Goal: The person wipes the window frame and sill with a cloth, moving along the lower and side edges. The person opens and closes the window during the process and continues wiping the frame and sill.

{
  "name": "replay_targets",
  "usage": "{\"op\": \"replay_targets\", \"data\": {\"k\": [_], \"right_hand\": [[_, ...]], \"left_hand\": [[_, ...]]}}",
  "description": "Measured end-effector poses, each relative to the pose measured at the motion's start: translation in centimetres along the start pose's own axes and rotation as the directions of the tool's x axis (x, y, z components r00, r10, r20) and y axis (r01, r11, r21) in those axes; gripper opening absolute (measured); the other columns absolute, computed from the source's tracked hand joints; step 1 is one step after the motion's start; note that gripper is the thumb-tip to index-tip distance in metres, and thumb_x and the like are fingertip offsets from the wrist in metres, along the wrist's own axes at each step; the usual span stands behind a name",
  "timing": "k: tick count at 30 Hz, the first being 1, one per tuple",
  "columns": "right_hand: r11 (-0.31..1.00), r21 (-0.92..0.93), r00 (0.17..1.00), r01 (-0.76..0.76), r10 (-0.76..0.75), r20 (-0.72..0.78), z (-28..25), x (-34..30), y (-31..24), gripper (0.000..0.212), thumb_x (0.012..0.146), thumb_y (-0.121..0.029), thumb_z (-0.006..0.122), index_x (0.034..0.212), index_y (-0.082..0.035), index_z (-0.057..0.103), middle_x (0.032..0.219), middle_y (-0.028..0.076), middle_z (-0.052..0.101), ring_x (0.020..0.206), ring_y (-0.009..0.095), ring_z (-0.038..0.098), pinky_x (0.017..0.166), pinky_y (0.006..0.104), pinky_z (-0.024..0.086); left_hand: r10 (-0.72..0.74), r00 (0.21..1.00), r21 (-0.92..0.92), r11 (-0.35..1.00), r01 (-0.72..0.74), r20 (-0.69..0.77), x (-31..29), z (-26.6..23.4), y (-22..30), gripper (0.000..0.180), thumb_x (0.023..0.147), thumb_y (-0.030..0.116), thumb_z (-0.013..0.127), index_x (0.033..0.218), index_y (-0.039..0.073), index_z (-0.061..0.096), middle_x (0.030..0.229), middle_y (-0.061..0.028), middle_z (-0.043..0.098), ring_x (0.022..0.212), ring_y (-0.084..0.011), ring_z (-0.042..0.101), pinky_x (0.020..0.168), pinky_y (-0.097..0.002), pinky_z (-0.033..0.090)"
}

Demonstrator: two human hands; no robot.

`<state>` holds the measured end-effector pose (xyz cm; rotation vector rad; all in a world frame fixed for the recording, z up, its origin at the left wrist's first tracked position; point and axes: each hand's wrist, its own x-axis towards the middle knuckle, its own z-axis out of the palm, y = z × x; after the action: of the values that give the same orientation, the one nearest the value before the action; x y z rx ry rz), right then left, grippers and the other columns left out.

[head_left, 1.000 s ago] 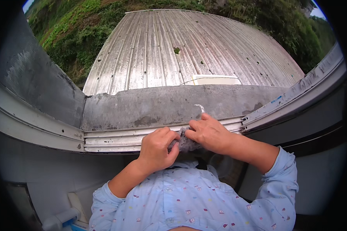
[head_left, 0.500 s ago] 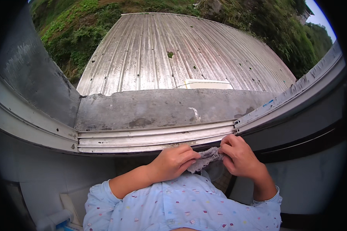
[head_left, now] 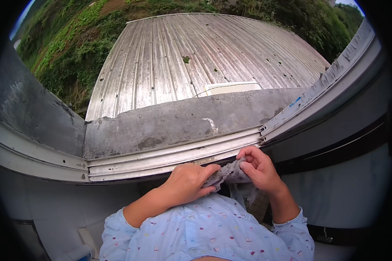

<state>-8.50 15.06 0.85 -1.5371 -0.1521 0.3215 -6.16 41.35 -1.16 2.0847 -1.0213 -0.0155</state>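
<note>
A fuzzy grey rag is stretched between my two hands, just in front of my body and below the window track. My left hand pinches its left part between thumb and fingers. The right end is gripped by my right hand, whose index finger is curled above the thumb. Part of the rag hangs down beneath the right hand. Right beyond the hands runs the white sliding-window track, its grooves stained with dirt.
A grey concrete ledge lies outside the track. Past it a corrugated metal roof slopes away toward green bushes. White window frames rise at the left and right, with a dark sliding pane at right.
My hands have shifted slightly left and spread the rag wider, so more of it shows and hangs down. The view has tilted a little.
</note>
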Motion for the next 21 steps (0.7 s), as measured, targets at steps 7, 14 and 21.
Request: {"op": "replay_targets", "data": {"k": [7,14,21], "right_hand": [[0.750,-0.660,0.935,0.056,0.193,0.298,-0.6,-0.2,0.5,0.038,0.084,-0.016,0.080,0.114,-0.003,0.061,0.093,0.015,0.068,0.089,0.030,0.067,0.078,0.0363,0.052],[0.661,-0.683,0.912,0.311,-0.005,0.411,-1.9,0.2,2.6,0.026,0.089,-0.008,0.068,0.113,-0.002,0.061,0.093,0.013,0.069,0.089,0.027,0.066,0.078,0.0349,0.051],[0.944,0.293,0.987,-0.152,0.159,-0.002,0.0,-0.4,-1.2,0.026,0.100,-0.004,0.058,0.125,0.000,0.062,0.107,0.005,0.069,0.094,0.009,0.062,0.085,0.0269,0.052]], "left_hand": [[-0.088,0.993,-0.449,0.893,0.046,-0.075,-1.2,-3.2,-0.6,0.009,0.090,0.010,0.071,0.093,0.002,0.067,0.081,-0.0072,0.056,0.076,-0.0222,0.055,0.069,-0.0339,0.045],[-0.424,0.886,-0.774,0.620,0.132,-0.189,-4.3,-4.2,-0.8,0.013,0.097,0.008,0.059,0.091,-0.001,0.066,0.079,0.0012,0.056,0.072,-0.0069,0.047,0.065,-0.0254,0.040],[-0.647,0.609,-0.696,0.688,0.207,-0.459,-5.7,-4.4,-1.7,0.019,0.100,0.005,0.053,0.100,-0.003,0.070,0.084,0.0028,0.060,0.074,-0.0047,0.049,0.068,-0.0227,0.040]]}}
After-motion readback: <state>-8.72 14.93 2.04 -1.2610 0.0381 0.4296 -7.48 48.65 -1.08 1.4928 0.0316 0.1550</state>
